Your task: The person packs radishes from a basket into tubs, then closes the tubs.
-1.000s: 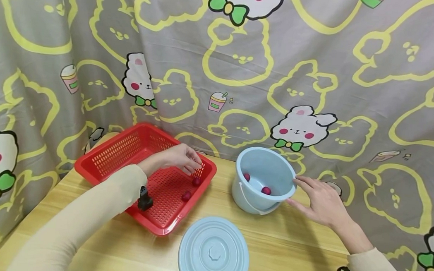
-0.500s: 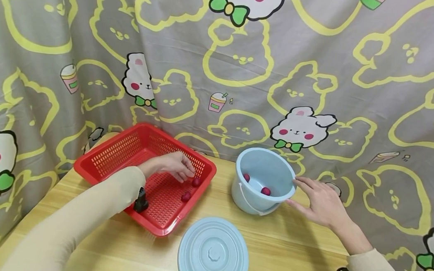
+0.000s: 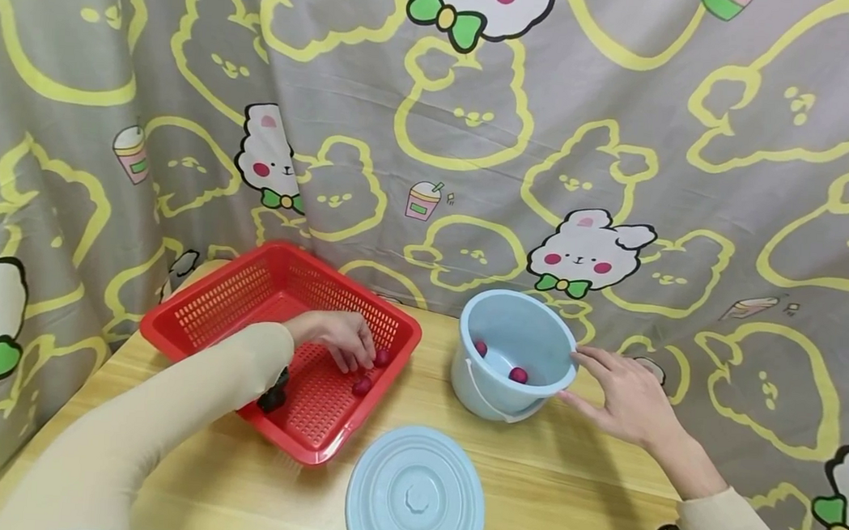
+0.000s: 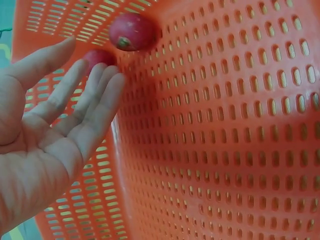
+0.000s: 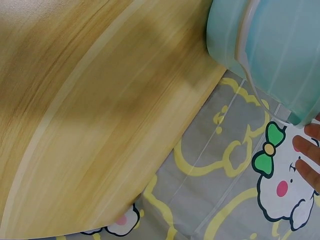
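Inside the red plastic basket (image 3: 219, 293), my left hand (image 3: 341, 337) reaches down with loosely bent fingers. In the left wrist view the left hand (image 4: 55, 120) holds nothing, and its fingertips are close to two red radishes. One radish (image 4: 132, 32) is fully visible; the other radish (image 4: 99, 60) is partly hidden behind the fingers. My right hand (image 3: 624, 395) has its fingertips at the rim of a light blue bucket (image 3: 493, 392), fingers mostly straight, thumb lower beside its wall. Two more radishes lie in the bucket, the nearer radish (image 3: 518, 375) at the front.
A round light blue lid (image 3: 418, 496) lies on the wooden table (image 3: 556, 500) in front of the bucket and basket. A patterned grey curtain (image 3: 466, 186) hangs right behind them. The bucket's thin handle (image 3: 485, 394) hangs down its front.
My left hand has moved down and slightly left within the basket, nearer the two radishes. The right hand stays at the bucket rim.
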A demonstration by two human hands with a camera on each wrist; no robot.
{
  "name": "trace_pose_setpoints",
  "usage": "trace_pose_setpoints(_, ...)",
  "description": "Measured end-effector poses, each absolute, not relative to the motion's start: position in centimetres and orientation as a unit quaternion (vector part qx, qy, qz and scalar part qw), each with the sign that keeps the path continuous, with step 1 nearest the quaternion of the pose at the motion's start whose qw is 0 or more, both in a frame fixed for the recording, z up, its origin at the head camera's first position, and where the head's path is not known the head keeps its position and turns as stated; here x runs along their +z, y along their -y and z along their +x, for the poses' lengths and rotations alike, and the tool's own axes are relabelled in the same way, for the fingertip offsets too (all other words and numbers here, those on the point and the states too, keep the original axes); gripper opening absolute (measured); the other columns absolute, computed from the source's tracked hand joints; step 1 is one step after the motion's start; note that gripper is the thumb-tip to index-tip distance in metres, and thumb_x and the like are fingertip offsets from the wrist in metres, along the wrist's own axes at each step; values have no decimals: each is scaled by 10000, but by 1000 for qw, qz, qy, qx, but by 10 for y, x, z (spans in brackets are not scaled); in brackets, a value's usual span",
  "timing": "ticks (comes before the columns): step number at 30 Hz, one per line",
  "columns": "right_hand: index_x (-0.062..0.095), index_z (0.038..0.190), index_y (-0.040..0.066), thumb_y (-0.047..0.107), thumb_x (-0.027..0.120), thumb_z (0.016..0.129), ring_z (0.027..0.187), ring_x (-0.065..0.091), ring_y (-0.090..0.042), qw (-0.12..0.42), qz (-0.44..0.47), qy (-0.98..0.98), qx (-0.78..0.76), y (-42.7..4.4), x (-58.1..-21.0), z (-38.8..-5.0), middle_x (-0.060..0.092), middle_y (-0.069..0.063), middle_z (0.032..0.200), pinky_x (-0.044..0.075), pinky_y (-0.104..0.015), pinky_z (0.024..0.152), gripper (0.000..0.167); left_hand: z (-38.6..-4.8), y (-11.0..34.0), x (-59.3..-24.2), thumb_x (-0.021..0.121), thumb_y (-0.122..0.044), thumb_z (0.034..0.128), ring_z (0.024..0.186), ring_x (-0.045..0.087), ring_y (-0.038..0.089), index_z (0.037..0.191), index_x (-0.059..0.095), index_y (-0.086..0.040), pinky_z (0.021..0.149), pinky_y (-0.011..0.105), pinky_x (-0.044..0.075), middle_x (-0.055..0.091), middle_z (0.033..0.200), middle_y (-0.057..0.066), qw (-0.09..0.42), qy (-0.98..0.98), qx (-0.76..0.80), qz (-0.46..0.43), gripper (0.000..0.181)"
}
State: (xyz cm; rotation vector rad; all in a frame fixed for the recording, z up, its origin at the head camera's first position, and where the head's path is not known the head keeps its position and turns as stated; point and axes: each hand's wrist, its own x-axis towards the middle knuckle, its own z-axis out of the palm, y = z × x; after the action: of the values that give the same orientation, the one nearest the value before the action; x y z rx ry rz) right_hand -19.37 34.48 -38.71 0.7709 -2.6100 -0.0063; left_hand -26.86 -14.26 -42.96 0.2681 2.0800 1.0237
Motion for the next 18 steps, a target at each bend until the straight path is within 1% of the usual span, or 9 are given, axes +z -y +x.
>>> trace_pose_setpoints(5,735,1282,125,569,849,784,1041,755,-402,209,275,938,-4,-346,-387,-193,747,-115,1291,585,-601,744,677,-271,141,-433,776,-71,938,716,715,126,1076,766,3,737,308,677,812,912,126,408,-820,387,106,157)
trace_pose_setpoints(8,736,1284,123,574,847,785,1038,754,-409,209,275,938,-3,-346,-387,-193,746,-118,1291,587,-604,751,681,-271,140,-436,790,-72,929,728,712,128,1087,770,1,746,316,680,789,842,89,414,-822,377,106,175)
trace_pose_setpoints(12,737,1287,124,578,844,787,1038,754,-415,211,276,938,-2,-347,-388,-193,746,-117,1295,594,-607,763,685,-269,139,-440,792,-64,925,722,701,116,1113,751,18,743,296,674,745,777,30,429,-816,373,105,209)
trace_pose_setpoints(18,738,1287,129,570,851,778,1031,756,-408,212,276,938,-4,-345,-387,-193,746,-111,1296,592,-601,752,683,-265,138,-443,793,-48,920,694,694,117,1092,743,19,716,288,666,752,784,17,433,-813,375,102,191)
